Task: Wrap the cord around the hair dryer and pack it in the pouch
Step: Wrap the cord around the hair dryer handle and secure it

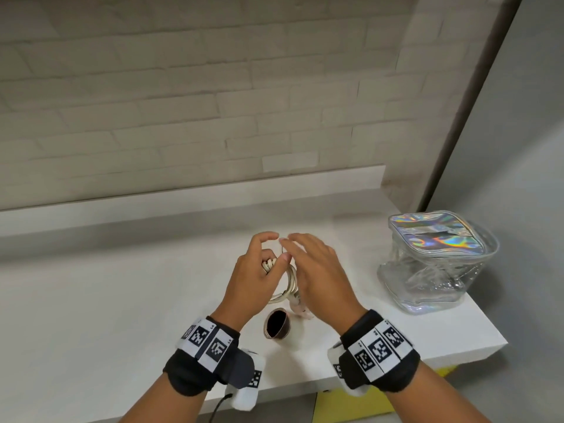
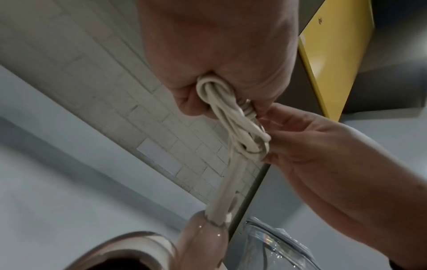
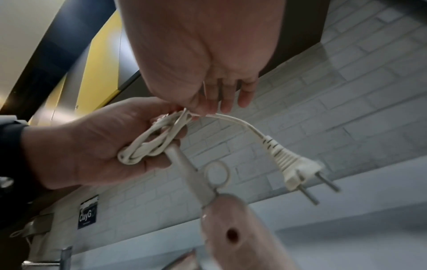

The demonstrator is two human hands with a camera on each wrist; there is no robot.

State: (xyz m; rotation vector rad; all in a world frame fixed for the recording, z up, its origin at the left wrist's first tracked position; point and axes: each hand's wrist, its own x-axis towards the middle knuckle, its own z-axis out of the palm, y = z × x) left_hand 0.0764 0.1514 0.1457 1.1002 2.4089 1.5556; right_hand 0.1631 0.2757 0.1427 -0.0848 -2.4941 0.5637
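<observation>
My left hand grips a bundle of white cord loops above the white counter. In the right wrist view the loops lie across its palm. My right hand is close beside it and pinches the cord's free end just past the bundle. The plug dangles beyond that pinch with two pins showing. The pink hair dryer, its dark nozzle facing me, sits below both hands. Its handle joins the cord at a grey strain relief. The iridescent clear pouch stands to the right.
The white counter ends at a front edge near my wrists and a right edge just past the pouch. A raised ledge and a pale brick wall run behind. A yellow panel shows under the counter.
</observation>
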